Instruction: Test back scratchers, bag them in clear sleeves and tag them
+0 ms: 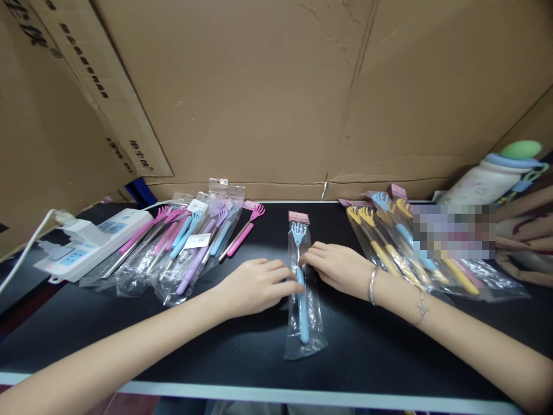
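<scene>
Flanking one scratcher [303,314]: two hands [259,285] [339,266]

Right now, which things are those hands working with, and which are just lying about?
Work things:
blue scratcher in its clear bag, at the left hand and right hand
probably the left pile and right pile of scratchers

Lying about:
power strip
white bottle

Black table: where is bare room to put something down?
Bare table shows near the front edge, either side of the bagged blue scratcher. Smaller patches lie farther back, between it and the left pile or right pile. Both piles, by power strip and bottle, are crowded.
</scene>
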The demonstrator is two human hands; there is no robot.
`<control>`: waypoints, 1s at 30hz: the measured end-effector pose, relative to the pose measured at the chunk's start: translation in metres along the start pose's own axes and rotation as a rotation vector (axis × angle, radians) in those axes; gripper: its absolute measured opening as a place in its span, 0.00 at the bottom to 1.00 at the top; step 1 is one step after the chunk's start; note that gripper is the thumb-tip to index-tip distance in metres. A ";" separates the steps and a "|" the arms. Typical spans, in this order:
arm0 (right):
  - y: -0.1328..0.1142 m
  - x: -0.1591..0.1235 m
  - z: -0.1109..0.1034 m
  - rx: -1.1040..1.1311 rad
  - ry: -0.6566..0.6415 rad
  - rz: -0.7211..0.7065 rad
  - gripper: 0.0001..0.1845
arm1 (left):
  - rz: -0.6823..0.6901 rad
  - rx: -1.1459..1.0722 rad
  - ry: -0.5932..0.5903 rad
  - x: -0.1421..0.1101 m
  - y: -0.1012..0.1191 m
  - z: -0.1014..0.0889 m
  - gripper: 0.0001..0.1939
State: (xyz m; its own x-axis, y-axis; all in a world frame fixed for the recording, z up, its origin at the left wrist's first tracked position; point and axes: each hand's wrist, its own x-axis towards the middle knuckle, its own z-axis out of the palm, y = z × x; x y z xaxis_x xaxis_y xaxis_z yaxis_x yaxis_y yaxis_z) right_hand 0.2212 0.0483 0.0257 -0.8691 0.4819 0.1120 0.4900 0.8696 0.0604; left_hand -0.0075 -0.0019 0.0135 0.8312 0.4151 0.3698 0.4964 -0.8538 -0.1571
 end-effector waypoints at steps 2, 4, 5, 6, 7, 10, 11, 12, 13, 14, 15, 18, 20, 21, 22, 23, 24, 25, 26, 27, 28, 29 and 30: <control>0.004 -0.001 0.003 0.081 0.060 -0.024 0.14 | -0.072 -0.055 -0.006 0.003 -0.007 0.003 0.12; 0.006 -0.003 0.008 0.142 0.116 -0.046 0.14 | -0.144 -0.127 -0.011 0.004 -0.013 0.006 0.13; 0.007 -0.003 0.010 0.164 0.141 -0.050 0.14 | -0.176 -0.163 -0.013 0.005 -0.015 0.008 0.13; 0.008 -0.004 0.013 0.182 0.162 -0.053 0.13 | -0.203 -0.197 -0.018 0.005 -0.017 0.010 0.14; 0.009 -0.005 0.015 0.197 0.179 -0.054 0.13 | -0.226 -0.228 -0.022 0.004 -0.018 0.011 0.14; 0.009 -0.007 0.020 0.235 0.208 -0.054 0.11 | -0.265 -0.307 -0.028 0.001 -0.020 0.014 0.16; 0.009 -0.007 0.021 0.244 0.212 -0.053 0.11 | -0.275 -0.334 -0.029 0.000 -0.020 0.015 0.16; 0.008 -0.008 0.021 0.249 0.215 -0.048 0.11 | -0.285 -0.362 -0.030 0.000 -0.020 0.016 0.17; 0.008 -0.008 0.021 0.250 0.217 -0.041 0.11 | -0.296 -0.390 -0.032 -0.001 -0.021 0.016 0.17; 0.007 -0.008 0.021 0.248 0.217 -0.032 0.11 | -0.305 -0.414 -0.034 -0.001 -0.021 0.016 0.17; 0.007 -0.008 0.021 0.246 0.215 -0.021 0.10 | -0.314 -0.430 -0.036 -0.001 -0.021 0.016 0.17; 0.006 -0.009 0.020 0.241 0.207 0.030 0.10 | -0.326 -0.443 -0.037 -0.002 -0.020 0.015 0.17; 0.006 -0.010 0.019 0.235 0.205 0.060 0.10 | -0.330 -0.442 -0.036 -0.002 -0.020 0.014 0.17; 0.006 -0.010 0.019 0.229 0.206 0.070 0.10 | -0.331 -0.441 -0.035 -0.002 -0.020 0.014 0.17; 0.006 -0.011 0.019 0.223 0.208 0.075 0.11 | -0.332 -0.439 -0.032 -0.002 -0.020 0.014 0.17; 0.006 -0.011 0.019 0.218 0.208 0.078 0.11 | -0.331 -0.438 -0.029 -0.002 -0.020 0.014 0.17; 0.006 -0.011 0.020 0.214 0.207 0.082 0.12 | -0.331 -0.436 -0.026 -0.002 -0.020 0.014 0.17; 0.006 -0.011 0.020 0.211 0.207 0.087 0.12 | -0.330 -0.436 -0.024 -0.002 -0.020 0.015 0.17; 0.006 -0.010 0.020 0.210 0.205 0.093 0.12 | -0.329 -0.436 -0.023 -0.002 -0.021 0.015 0.17; 0.005 -0.010 0.019 0.210 0.203 0.097 0.12 | -0.327 -0.436 -0.020 -0.003 -0.021 0.016 0.18; 0.005 -0.010 0.019 0.211 0.202 0.100 0.12 | -0.325 -0.435 -0.015 -0.003 -0.021 0.016 0.18; 0.005 -0.010 0.019 0.212 0.203 0.101 0.12 | -0.323 -0.435 -0.011 -0.003 -0.021 0.016 0.18; 0.004 -0.010 0.019 0.212 0.202 0.100 0.12 | -0.320 -0.434 -0.006 -0.002 -0.021 0.016 0.18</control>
State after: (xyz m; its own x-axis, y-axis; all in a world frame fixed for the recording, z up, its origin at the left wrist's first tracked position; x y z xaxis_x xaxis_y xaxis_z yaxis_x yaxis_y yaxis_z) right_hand 0.2310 0.0491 0.0065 -0.7755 0.5537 0.3033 0.5290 0.8321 -0.1666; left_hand -0.0158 0.0196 0.0011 0.6578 0.6764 0.3313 0.5766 -0.7353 0.3562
